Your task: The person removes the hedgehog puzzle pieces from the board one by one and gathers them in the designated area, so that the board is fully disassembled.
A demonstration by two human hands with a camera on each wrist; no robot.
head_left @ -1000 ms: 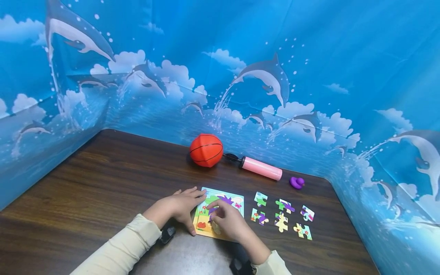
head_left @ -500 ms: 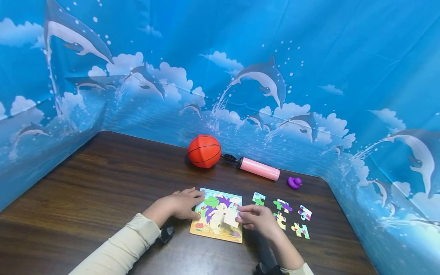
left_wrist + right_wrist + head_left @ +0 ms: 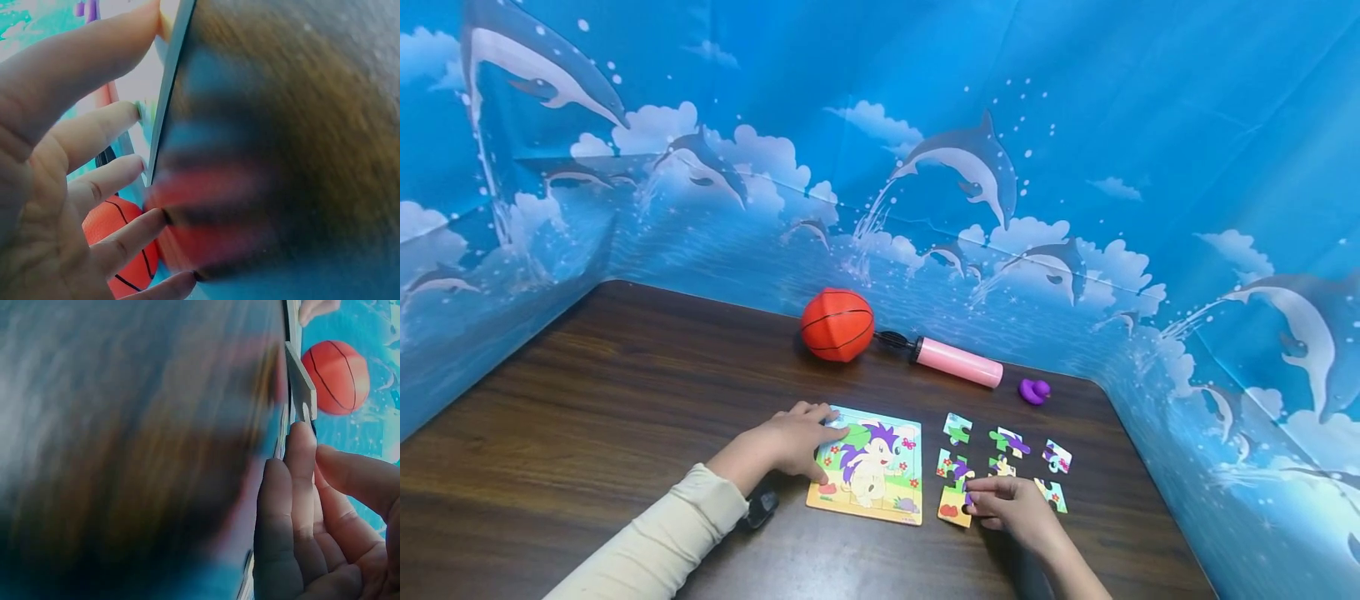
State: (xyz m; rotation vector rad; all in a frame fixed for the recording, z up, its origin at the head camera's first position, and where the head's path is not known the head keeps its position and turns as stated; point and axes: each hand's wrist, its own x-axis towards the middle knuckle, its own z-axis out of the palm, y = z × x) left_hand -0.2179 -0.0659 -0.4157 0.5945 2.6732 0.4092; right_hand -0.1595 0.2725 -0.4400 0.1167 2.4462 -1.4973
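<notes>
My right hand [image 3: 1011, 504] pinches a jigsaw piece [image 3: 953, 507], yellow-orange with a red patch, low over the table beside the loose pieces. In the right wrist view the held piece [image 3: 303, 384] shows edge-on at the fingertips. My left hand [image 3: 793, 443] lies at the left side of a square puzzle board [image 3: 865, 515] printed with a purple-haired hedgehog. Its fingers are spread and touch the board's edge, as the left wrist view also shows at the board [image 3: 167, 94]. Another piece with red flowers and purple [image 3: 955, 465] lies just beyond the held one.
More loose pieces, such as a green and purple one [image 3: 1011, 442], lie right of the board in rows. Behind stand a red ball [image 3: 837, 325], a pink hand pump [image 3: 958, 362] and a purple toy duck [image 3: 1034, 392]. A dolphin-print curtain [image 3: 760, 250] borders the table.
My right hand has lifted a piece from over the board and carried it right, to the loose pieces. The left hand stays at the board's left edge. The head view has shifted slightly.
</notes>
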